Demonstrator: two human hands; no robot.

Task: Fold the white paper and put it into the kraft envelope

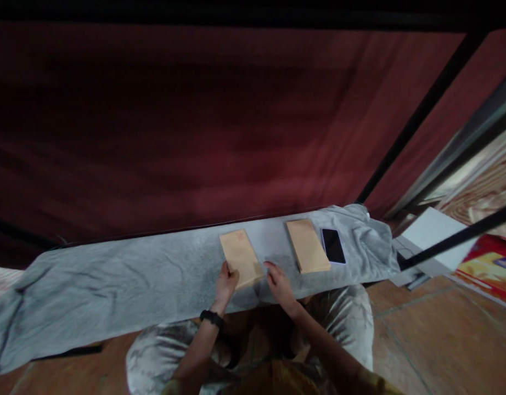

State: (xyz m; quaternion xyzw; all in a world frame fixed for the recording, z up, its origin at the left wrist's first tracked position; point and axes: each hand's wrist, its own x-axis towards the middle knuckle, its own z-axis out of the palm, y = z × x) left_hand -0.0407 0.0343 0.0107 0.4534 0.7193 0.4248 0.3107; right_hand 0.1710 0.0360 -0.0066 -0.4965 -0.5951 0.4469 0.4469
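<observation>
A tan paper envelope [242, 255] with a faint reddish mark near its far end lies slanted before me on the grey cloth. My left hand [226, 281], with a black band on the wrist, grips its near left edge, thumb on top. Just off the envelope's right edge is my right hand [277, 280], its fingers loosely bent and apart, with nothing visible in them. Farther right rests a stack of similar tan envelopes [308, 246]. Beside that stack lies a dark-screened phone or small tablet [333, 246] with a pale rim.
The grey cloth [146, 280] covers a long narrow bench. Behind it hangs a dark red curtain or panel [195, 137], with a black frame bar [421, 120] at the right. A white board or box [434, 236] and a red and yellow package [489, 269] stand at the far right.
</observation>
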